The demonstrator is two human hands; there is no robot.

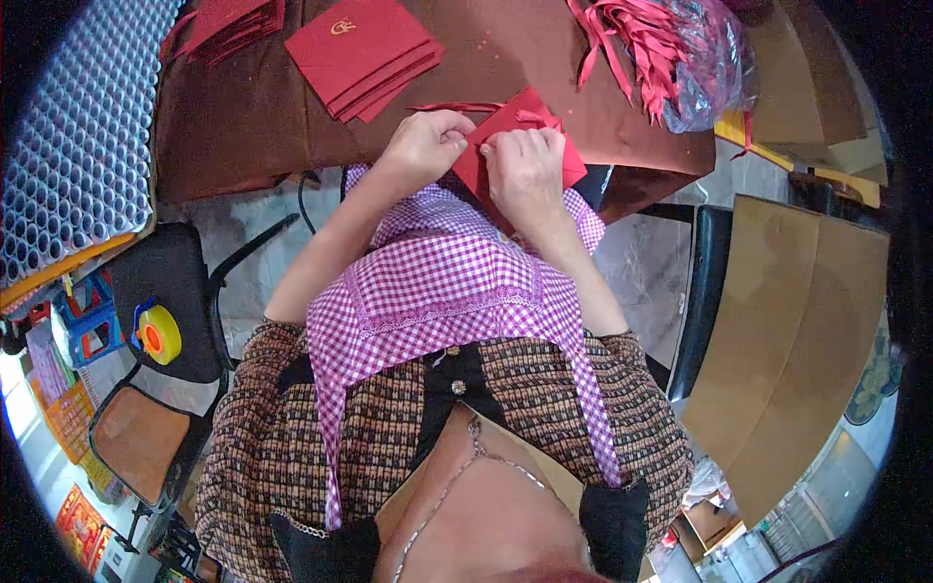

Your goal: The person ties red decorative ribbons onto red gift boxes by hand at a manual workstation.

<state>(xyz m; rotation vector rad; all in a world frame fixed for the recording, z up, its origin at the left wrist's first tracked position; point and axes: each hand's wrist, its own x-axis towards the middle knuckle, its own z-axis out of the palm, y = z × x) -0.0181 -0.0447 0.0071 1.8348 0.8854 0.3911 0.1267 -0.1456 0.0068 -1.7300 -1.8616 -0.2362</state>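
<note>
A red folded card or flat paper bag (509, 119) lies at a slant over the near table edge, between my two hands. A red ribbon loop (538, 120) rests on its upper part, and another ribbon strand (457, 107) stretches over the table beyond my left fingers. My left hand (428, 146) is closed in a pinch at the card's left edge; what sits between the fingertips is hidden. My right hand (527, 173) is curled over the card's face, its thumb and fingers gripping it and covering its lower middle.
A stack of red cards (364, 53) with a gold mark lies on the brown-covered table (233, 126), beside another stack (233, 24). Red ribbons (641, 44) and clear plastic (714, 68) lie at right. Tubes (78, 126) fill the left; a tape roll (158, 334) is below. Cardboard (787, 340) stands right.
</note>
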